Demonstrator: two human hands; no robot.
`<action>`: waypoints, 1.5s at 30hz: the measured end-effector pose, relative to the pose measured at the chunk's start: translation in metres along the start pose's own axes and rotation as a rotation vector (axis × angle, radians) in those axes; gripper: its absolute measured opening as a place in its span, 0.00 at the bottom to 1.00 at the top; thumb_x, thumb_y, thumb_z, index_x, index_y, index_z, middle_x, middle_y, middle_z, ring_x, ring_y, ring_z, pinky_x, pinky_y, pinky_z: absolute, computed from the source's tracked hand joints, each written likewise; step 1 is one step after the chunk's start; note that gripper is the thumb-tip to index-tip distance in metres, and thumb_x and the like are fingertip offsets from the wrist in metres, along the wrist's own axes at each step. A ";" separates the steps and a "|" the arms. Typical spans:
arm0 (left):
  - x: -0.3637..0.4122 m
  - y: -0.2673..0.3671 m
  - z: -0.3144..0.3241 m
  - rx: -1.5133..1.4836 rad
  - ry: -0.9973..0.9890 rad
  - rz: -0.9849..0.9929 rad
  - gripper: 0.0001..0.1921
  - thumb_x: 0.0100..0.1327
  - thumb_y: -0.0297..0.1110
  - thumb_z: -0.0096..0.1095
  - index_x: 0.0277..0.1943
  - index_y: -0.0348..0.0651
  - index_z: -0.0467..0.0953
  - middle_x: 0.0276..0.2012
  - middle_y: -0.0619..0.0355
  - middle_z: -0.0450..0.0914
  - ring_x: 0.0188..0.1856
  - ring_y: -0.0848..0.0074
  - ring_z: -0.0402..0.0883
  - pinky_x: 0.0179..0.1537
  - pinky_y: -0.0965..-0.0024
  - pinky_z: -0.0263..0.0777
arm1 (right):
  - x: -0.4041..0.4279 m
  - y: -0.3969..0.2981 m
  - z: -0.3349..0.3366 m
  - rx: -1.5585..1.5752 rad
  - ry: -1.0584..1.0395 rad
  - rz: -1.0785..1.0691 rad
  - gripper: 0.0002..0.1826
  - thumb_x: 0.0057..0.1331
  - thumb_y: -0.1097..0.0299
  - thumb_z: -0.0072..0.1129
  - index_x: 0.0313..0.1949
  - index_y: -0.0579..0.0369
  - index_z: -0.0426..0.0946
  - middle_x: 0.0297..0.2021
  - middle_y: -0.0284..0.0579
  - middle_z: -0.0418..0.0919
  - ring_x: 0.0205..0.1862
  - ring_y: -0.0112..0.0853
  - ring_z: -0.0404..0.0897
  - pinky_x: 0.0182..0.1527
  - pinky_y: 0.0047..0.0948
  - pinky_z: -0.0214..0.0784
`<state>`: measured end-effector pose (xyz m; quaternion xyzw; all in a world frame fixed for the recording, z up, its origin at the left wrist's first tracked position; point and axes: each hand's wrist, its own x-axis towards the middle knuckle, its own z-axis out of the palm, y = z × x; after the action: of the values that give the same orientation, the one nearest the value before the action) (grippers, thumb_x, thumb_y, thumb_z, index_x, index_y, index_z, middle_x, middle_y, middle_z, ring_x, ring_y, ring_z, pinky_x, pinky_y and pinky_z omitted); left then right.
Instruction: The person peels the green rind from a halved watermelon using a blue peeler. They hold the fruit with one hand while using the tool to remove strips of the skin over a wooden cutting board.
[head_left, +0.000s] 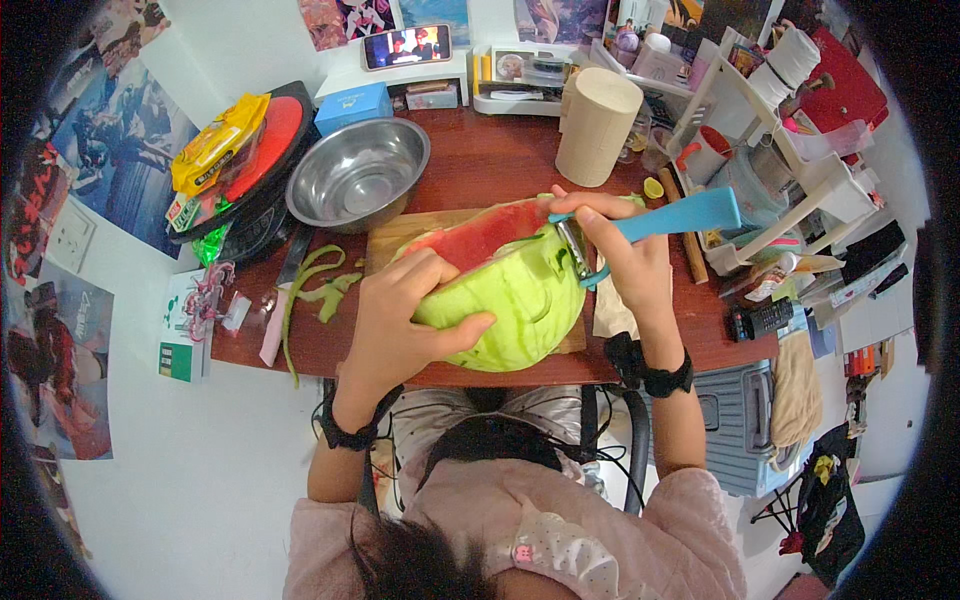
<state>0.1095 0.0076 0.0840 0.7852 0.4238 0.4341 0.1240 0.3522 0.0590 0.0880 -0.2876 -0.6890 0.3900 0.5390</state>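
Observation:
A halved watermelon (502, 315), its dark outer skin mostly pared off and its red flesh showing on the far side, is tilted over a wooden cutting board (386, 229). My left hand (405, 322) grips its left side, thumb on the pale green rind and fingers at the cut edge. My right hand (615, 240) holds a peeler with a blue handle (679, 215), its metal blade against the rind's right side. A dark green patch of skin shows beside the blade. Strips of peel (330, 292) lie left of the board, near a knife (294, 251).
Behind the board's left side stands a steel bowl (360, 176). A beige cylindrical container (598, 127) stands at the back right, near a wooden rod (690, 240) and a white shelf rack (750, 105) full of items. A phone (407, 47) leans at the back.

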 end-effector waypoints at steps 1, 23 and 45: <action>-0.001 0.000 0.000 0.005 -0.006 -0.003 0.18 0.42 0.38 0.78 0.29 0.39 0.73 0.25 0.54 0.75 0.27 0.61 0.77 0.32 0.64 0.72 | 0.000 -0.001 0.000 0.000 -0.001 0.000 0.11 0.70 0.73 0.52 0.46 0.64 0.81 0.44 0.45 0.85 0.54 0.36 0.80 0.65 0.37 0.64; -0.006 -0.016 -0.006 -0.074 -0.013 0.074 0.20 0.41 0.38 0.79 0.30 0.40 0.73 0.25 0.55 0.73 0.25 0.63 0.75 0.28 0.66 0.68 | 0.007 -0.004 -0.004 -0.051 -0.133 0.007 0.12 0.69 0.73 0.52 0.43 0.66 0.82 0.41 0.46 0.85 0.47 0.32 0.82 0.69 0.43 0.58; -0.005 -0.021 -0.023 -0.008 0.100 0.062 0.22 0.43 0.36 0.74 0.42 0.41 0.73 0.42 0.52 0.78 0.47 0.59 0.74 0.51 0.59 0.65 | -0.011 -0.012 0.036 0.105 0.186 0.125 0.12 0.70 0.74 0.48 0.45 0.67 0.80 0.42 0.50 0.84 0.48 0.33 0.81 0.52 0.28 0.72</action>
<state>0.0783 0.0126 0.0822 0.7748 0.4033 0.4781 0.0925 0.3206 0.0357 0.0884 -0.3360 -0.5955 0.4301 0.5895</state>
